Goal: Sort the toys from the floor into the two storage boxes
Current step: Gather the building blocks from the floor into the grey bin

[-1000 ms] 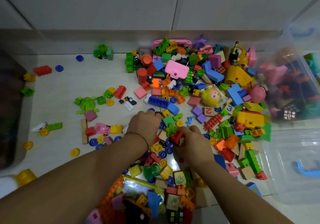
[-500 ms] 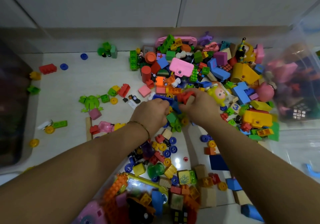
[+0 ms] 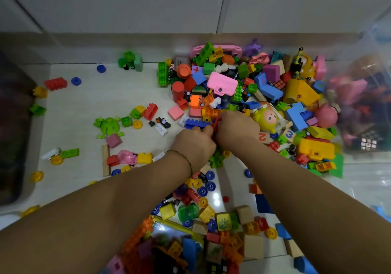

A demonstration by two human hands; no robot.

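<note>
Both hands are further up the heap vs 1 s ago; L hand (image 3: 192, 146) & R hand (image 3: 237, 129) now meet at a red piece (image 3: 216, 123).
R hand: fingers curled round red piece, knuckles up. L hand: fingers curled too, thumb touching same piece; can't tell if it really grips, as the palm side is hidden. Thin bracelet (image 3: 184, 157) on L wrist. Red piece sits at near edge of the toys (image 3: 243, 83) heaped on the floor (image 3: 84, 104), w/ blue brick (image 3: 193, 123) just beside it on the left & yellow doll (image 3: 265, 118) just right of R hand. More toys lie loose below the arms. Clear box (image 3: 372, 41) at far right has toys in it; dark box (image 3: 14, 125) at left edge, contents unclear.
</note>
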